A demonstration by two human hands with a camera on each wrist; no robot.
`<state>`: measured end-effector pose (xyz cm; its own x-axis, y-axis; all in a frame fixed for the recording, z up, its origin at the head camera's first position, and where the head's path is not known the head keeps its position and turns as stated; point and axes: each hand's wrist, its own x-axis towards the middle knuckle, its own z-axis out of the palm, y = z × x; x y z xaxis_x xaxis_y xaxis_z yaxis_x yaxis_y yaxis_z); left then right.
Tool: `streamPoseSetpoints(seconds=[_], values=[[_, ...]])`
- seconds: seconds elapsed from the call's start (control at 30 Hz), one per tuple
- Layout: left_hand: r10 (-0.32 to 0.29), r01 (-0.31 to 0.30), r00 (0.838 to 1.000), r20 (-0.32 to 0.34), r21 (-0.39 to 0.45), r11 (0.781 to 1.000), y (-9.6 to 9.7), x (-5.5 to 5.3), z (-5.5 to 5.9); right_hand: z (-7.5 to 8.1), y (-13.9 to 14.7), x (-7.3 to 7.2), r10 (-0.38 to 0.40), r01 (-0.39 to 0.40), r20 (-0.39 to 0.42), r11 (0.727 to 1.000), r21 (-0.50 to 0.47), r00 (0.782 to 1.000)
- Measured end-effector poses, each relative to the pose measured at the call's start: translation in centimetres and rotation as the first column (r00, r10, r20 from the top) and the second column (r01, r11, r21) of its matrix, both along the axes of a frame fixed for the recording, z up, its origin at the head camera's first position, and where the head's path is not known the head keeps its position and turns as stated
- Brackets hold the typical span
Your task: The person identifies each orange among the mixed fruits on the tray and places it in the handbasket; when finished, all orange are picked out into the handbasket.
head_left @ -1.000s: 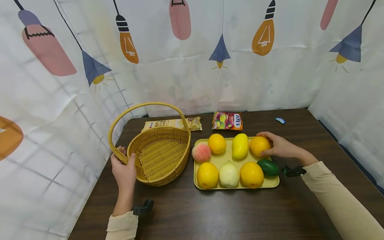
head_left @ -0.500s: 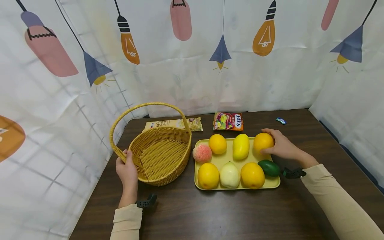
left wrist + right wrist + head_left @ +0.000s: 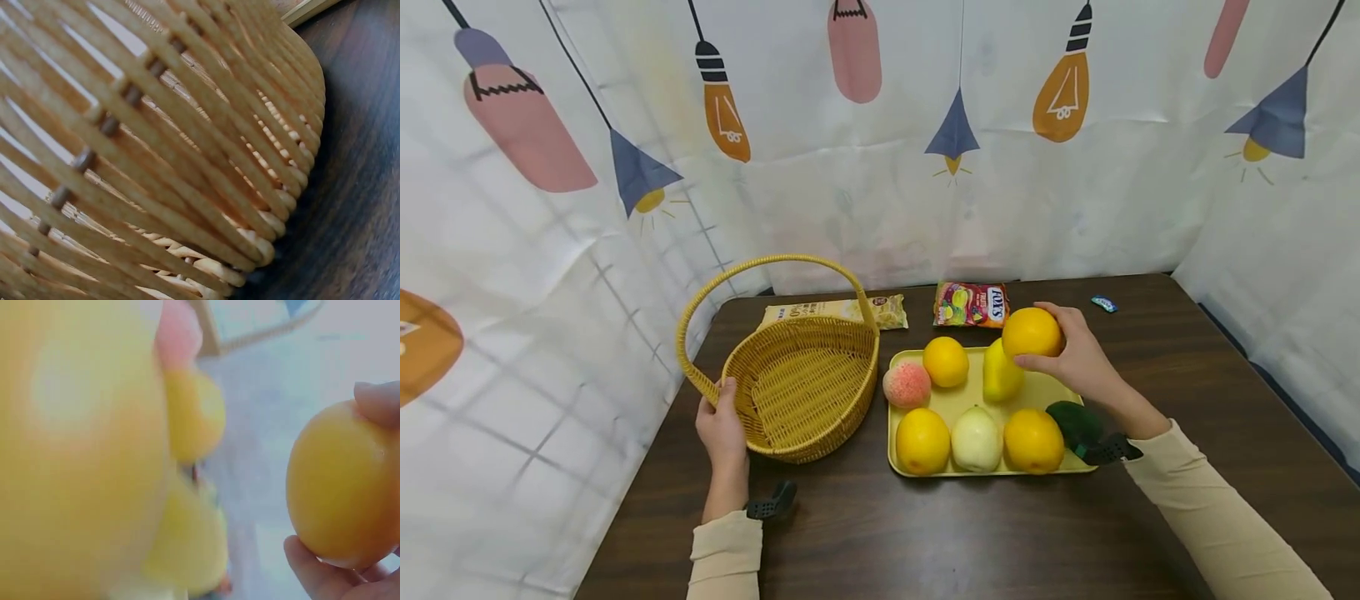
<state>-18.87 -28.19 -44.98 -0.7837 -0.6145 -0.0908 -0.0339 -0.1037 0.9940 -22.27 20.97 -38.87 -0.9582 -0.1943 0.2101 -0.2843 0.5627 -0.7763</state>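
- candy bag [image 3: 962, 305] at the back of the table: "FOX'S", big pale letters turned sideways on its right end; the smaller print next to that is too tiny for me
- pale gold packet [image 3: 891, 311] behind the basket [image 3: 805, 392]: characters plus some bigger digits, too blurry to read tbh
- little blue wrapper [image 3: 1103, 303]: pale squiggle of lettering, can't make it out

The held orange [image 3: 1032, 332] partly hides the long yellow fruit [image 3: 1002, 378], a wristband [image 3: 1116, 450] the green fruit [image 3: 1069, 418], the basket [image 3: 805, 400] the beige bag [image 3: 891, 312]; print on the blue packet [image 3: 1103, 303] is too small to read.
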Motion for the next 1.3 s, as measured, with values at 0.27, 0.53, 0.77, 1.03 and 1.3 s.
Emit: streamPoseSetpoints(seconds=[0.27,0.53,0.77,1.03,1.3], values=[[0.008,-0.009,0.999,-0.048,-0.035,0.999,0.0,0.0,-0.5,0.5,-4.9,0.7,0.067,-0.066,0.004,0.992,-0.104,0.998],[-0.002,-0.001,0.999,-0.050,-0.065,0.998,0.0,0.1,-0.6,-0.6,-9.2,0.8,0.075,-0.057,0.071,0.972,-0.228,0.995],[-0.011,0.010,0.998,-0.060,-0.024,1.000,0.1,0.3,-0.7,-0.4,-13.5,1.2,0.130,-0.102,0.073,0.946,-0.307,0.989],[-0.020,0.022,0.996,-0.090,0.024,0.999,0.2,0.2,-1.1,-0.6,-18.1,1.4,0.191,-0.169,0.032,0.927,-0.336,0.981],[-0.019,0.016,0.995,-0.094,-0.036,0.999,-0.3,0.1,-1.1,-1.6,-21.8,1.3,0.227,-0.222,-0.013,0.936,-0.274,0.974]])
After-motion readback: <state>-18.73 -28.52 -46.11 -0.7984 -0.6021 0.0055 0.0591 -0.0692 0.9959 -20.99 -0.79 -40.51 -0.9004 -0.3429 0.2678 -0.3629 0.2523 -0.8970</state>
